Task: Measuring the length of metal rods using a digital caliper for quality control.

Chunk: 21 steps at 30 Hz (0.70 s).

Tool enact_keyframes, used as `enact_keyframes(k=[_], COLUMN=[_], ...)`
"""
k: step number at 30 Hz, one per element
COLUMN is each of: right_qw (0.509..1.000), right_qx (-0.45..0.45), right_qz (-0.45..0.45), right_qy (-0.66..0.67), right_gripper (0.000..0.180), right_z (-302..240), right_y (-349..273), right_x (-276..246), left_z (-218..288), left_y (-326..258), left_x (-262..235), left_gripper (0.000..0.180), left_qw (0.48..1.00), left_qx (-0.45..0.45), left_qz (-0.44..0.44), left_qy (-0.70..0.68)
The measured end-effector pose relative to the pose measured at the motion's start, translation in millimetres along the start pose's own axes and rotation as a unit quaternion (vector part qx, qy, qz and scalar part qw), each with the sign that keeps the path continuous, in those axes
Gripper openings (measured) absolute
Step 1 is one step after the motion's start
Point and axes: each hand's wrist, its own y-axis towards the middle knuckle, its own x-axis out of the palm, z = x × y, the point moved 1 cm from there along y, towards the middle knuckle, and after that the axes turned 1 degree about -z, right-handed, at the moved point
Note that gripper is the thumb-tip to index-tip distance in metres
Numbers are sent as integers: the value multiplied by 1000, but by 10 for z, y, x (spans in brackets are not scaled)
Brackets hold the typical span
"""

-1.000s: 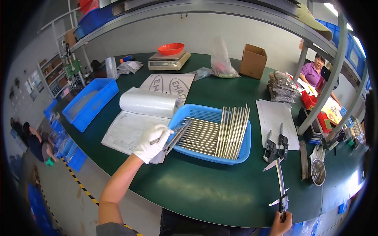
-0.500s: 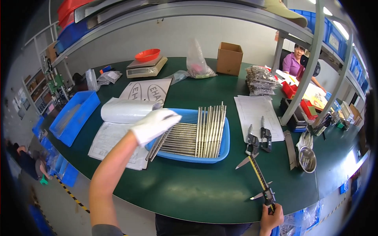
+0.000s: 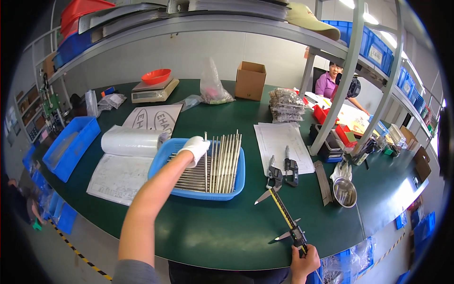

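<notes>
My left hand, in a white glove, is over the blue plastic basket. Its fingers are closed on a thin metal rod, which lies lengthwise beside a row of similar rods on the basket's right side. Under that row and hand, more metal rods lie crosswise. My bare right hand grips the body end of a digital caliper near the table's front edge. The caliper points away to the upper left, its jaws apart with nothing between them.
Two micrometers rest by printed sheets. A metal bowl stands further right. A plastic-film roll and a blue bin lie left. At the back are a scale and a cardboard box. A person sits beyond the shelf post.
My left hand has moved from the basket's left side, where it held tilted rods, to the edge of the lengthwise row. The whole view has shifted; my right hand still holds the caliper.
</notes>
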Motion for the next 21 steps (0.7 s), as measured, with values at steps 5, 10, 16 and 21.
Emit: enact_keyframes(k=[5,10,16,21], right_qw=[999,999,999,996], right_qx=[-12,4,-16,47], right_qz=[8,-5,3,-20], right_qy=[-34,-46,-45,76], right_gripper=[36,37,34,26], right_z=[100,77,29,218], right_y=[3,32,4,-35], right_x=[-8,-8,-6,-85], left_z=[473,423,219,88], left_y=[-765,-1096,-1374,-1747], left_x=[-463,-833,-1123,-887], left_gripper=[42,72,84,86], left_qw=[975,951,925,808], left_qx=[-9,-89,-98,-14], left_qz=[-115,-265,-273,-320], left_qy=[-187,-135,-246,-494])
